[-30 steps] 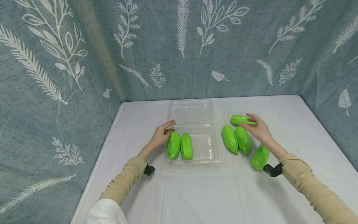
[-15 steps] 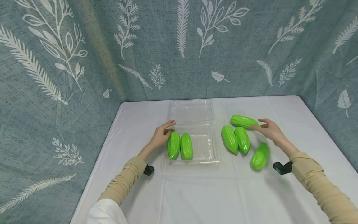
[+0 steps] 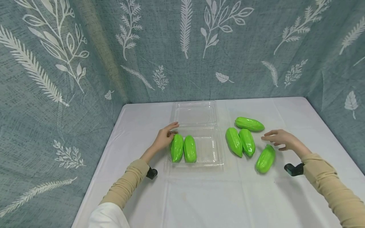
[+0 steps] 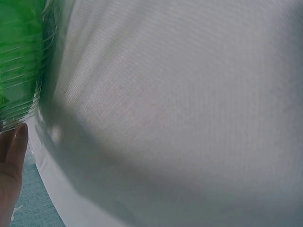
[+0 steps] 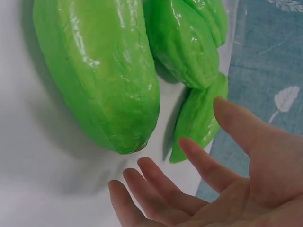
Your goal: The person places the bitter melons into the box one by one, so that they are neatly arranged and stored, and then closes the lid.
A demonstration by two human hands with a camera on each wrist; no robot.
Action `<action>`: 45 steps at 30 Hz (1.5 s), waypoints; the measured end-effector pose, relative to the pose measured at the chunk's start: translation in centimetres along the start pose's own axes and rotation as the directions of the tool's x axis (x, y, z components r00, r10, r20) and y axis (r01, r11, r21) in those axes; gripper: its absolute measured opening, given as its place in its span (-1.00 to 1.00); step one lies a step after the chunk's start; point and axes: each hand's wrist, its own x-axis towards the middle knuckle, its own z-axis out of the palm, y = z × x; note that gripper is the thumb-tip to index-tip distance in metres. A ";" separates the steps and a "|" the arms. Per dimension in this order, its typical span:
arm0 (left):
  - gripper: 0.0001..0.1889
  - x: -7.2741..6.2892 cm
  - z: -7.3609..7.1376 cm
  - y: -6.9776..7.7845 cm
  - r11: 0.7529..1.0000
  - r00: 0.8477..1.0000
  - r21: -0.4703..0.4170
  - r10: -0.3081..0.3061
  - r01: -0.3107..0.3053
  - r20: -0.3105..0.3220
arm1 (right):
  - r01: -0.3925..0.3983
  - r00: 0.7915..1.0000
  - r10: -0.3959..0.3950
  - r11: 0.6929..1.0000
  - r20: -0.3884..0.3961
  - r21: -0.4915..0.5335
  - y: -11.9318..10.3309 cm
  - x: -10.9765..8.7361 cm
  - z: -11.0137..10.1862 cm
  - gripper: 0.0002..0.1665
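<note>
In the head view, the right hand (image 3: 280, 138), loose-fingered and empty, hangs just beside one green fruit (image 3: 265, 159), with three green fruits (image 3: 234, 141) between it and the clear container (image 3: 206, 148) cradling two more fruits (image 3: 190, 149). The left wrist view shows the left hand (image 4: 10, 175) touching the container's edge by white cloth (image 4: 165, 94), a pinch impossible to confirm. The right wrist view adds a leaf-printed curtain (image 5: 260, 66).

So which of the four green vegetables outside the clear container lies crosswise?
The farthest vegetable, closest to the curtain. It runs mostly left to right; the side-by-side pair and the lone near one point more front to back.
</note>
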 end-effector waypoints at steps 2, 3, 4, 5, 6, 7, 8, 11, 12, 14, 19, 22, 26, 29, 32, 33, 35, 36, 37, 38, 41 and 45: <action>-0.51 0.0 0.0 0.0 1.000 1.000 0.001 -0.003 0.003 -0.001 | -0.006 1.000 0.006 1.000 0.006 0.004 0.3 0.0 0.0 -0.13; -0.51 0.1 0.0 0.0 1.000 1.000 0.001 -0.006 0.006 -0.002 | -0.006 1.000 0.006 1.000 0.011 0.008 0.4 0.0 0.0 -0.13; -0.51 0.1 0.0 0.0 1.000 1.000 0.004 -0.008 0.008 -0.001 | -0.004 1.000 0.004 1.000 0.015 0.011 0.6 0.0 0.0 -0.13; -0.51 0.1 0.0 -0.1 1.000 1.000 0.008 -0.008 0.008 -0.002 | -0.002 1.000 0.002 1.000 0.019 0.017 0.8 0.0 0.0 -0.12; -0.51 0.1 0.0 -0.1 1.000 1.000 0.008 -0.010 0.010 -0.003 | 0.002 1.000 -0.003 1.000 0.027 0.025 1.0 0.1 0.1 -0.12; -0.51 0.2 0.0 -0.1 1.000 1.000 0.010 -0.010 0.010 -0.002 | 0.007 0.999 -0.008 0.999 0.033 0.034 1.1 0.1 0.1 -0.11; -0.51 0.1 0.0 0.0 1.000 1.000 0.009 -0.010 0.010 -0.001 | 0.013 0.999 -0.015 0.999 0.039 0.042 1.3 0.2 0.1 -0.11; -0.51 0.1 0.0 -0.2 1.000 1.000 0.001 0.016 -0.016 -0.005 | 0.033 0.998 -0.037 0.997 0.055 0.065 1.7 0.1 0.3 -0.11; -0.51 0.1 0.0 -0.3 1.000 1.000 -0.004 0.031 -0.031 -0.007 | 0.040 0.997 -0.044 0.997 0.059 0.069 1.8 0.1 0.4 -0.11; -0.50 0.0 0.0 -0.4 0.997 0.997 -0.009 0.071 -0.071 -0.020 | 0.048 0.997 -0.053 0.996 0.064 0.075 1.9 0.0 0.5 -0.12; -0.50 -0.2 -0.1 -0.4 0.996 0.995 -0.001 0.090 -0.090 -0.030 | 0.048 0.996 -0.053 0.996 0.067 0.074 2.2 -0.1 0.8 -0.13; -0.51 0.0 0.0 -0.4 0.999 0.999 0.014 0.048 -0.048 -0.018 | 0.046 0.996 -0.050 0.997 0.071 0.065 2.3 -0.1 0.9 -0.13; -0.51 0.0 0.0 -0.2 1.000 1.000 0.031 0.002 -0.002 -0.010 | 0.046 0.995 -0.052 0.996 0.088 0.070 2.4 -0.1 0.9 -0.13; -0.51 0.0 -0.1 0.0 0.999 1.000 0.032 -0.012 0.012 -0.006 | 0.056 0.993 -0.065 0.994 0.103 0.091 2.4 -0.2 1.0 -0.15; -0.51 -0.1 -0.1 0.1 0.999 1.000 0.032 -0.018 0.018 -0.002 | 0.067 0.991 -0.079 0.992 0.106 0.109 2.5 -0.2 1.2 -0.17; -0.51 -0.1 -0.1 0.1 0.999 1.000 0.030 -0.018 0.018 -0.002 | 0.071 0.991 -0.083 0.991 0.103 0.112 2.5 -0.2 1.3 -0.18; -0.51 0.0 -0.1 0.0 0.999 1.000 0.028 -0.019 0.019 -0.002 | 0.075 0.992 -0.086 0.990 0.096 0.120 2.5 -0.2 1.4 -0.19; -0.51 0.0 -0.1 0.0 0.999 1.000 0.028 -0.019 0.019 -0.002 | 0.076 0.992 -0.087 0.990 0.093 0.121 2.5 -0.2 1.4 -0.20; -0.51 0.0 -0.1 0.0 0.999 1.000 0.027 -0.018 0.018 -0.002 | 0.081 0.992 -0.092 0.990 0.091 0.116 2.6 -0.2 1.4 -0.20; -0.51 0.0 -0.1 -0.1 0.999 1.000 0.026 -0.018 0.018 -0.002 | 0.082 0.992 -0.092 0.990 0.088 0.115 2.6 -0.2 1.5 -0.21; -0.51 0.0 -0.1 -0.1 1.000 1.000 0.024 -0.018 0.018 -0.003 | 0.088 0.992 -0.097 0.991 0.081 0.104 2.6 -0.2 1.5 -0.22; -0.52 0.0 0.1 0.0 0.999 1.000 0.032 -0.010 0.010 -0.006 | 0.104 0.991 -0.111 0.990 0.072 0.096 2.7 -0.2 1.6 -0.26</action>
